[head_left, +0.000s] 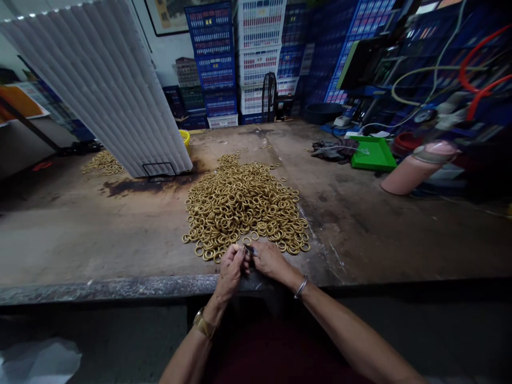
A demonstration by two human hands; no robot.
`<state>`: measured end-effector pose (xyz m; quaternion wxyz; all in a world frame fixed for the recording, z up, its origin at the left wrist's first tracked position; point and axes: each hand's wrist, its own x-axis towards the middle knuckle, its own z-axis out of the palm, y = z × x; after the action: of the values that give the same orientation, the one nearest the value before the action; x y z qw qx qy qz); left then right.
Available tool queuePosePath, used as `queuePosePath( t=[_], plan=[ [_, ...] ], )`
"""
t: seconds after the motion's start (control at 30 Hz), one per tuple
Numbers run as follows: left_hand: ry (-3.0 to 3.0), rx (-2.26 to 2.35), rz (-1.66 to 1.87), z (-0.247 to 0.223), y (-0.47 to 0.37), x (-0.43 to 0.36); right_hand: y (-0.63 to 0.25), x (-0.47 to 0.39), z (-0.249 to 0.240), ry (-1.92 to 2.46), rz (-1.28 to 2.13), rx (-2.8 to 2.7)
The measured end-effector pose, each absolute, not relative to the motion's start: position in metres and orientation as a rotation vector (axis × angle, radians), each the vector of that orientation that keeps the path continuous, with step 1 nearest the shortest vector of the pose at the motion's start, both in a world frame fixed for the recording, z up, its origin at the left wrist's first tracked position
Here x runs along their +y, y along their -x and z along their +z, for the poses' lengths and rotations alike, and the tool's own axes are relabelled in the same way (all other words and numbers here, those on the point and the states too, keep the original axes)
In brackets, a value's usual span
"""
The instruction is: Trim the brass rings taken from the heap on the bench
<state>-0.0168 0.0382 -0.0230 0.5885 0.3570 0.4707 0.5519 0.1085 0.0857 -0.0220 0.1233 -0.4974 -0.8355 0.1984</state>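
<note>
The left hand (231, 266) and right hand (269, 260) meet beside the heaped round gold-coloured metal rings (240, 205), grips closed around something small and dark.

Nothing readable here, tbh. The blue crates (216, 72) have small yellow marks that might be lettering, but it's too blurry for me to make out.

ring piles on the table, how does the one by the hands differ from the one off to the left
The near pile is far bigger; the left pile is small. The near pile lies right at the fingers, while the left pile sits farther off, beside the white ribbed panel. Both are loose heaps of gold-coloured rings.
</note>
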Motion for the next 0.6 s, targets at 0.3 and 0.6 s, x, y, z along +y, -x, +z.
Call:
queuePosePath(
  t=[0.3, 0.6],
  plan=[
    [-0.571, 0.786, 1.285, -0.003, 0.024, 0.03, -0.102, 0.095, -0.02, 1.408, 1.141, -1.873],
    [-0.507, 0.873, 1.27, -0.007, 0.023, 0.034, -0.092, 0.08, -0.004, 1.155, 1.728, -1.426]
  ],
)
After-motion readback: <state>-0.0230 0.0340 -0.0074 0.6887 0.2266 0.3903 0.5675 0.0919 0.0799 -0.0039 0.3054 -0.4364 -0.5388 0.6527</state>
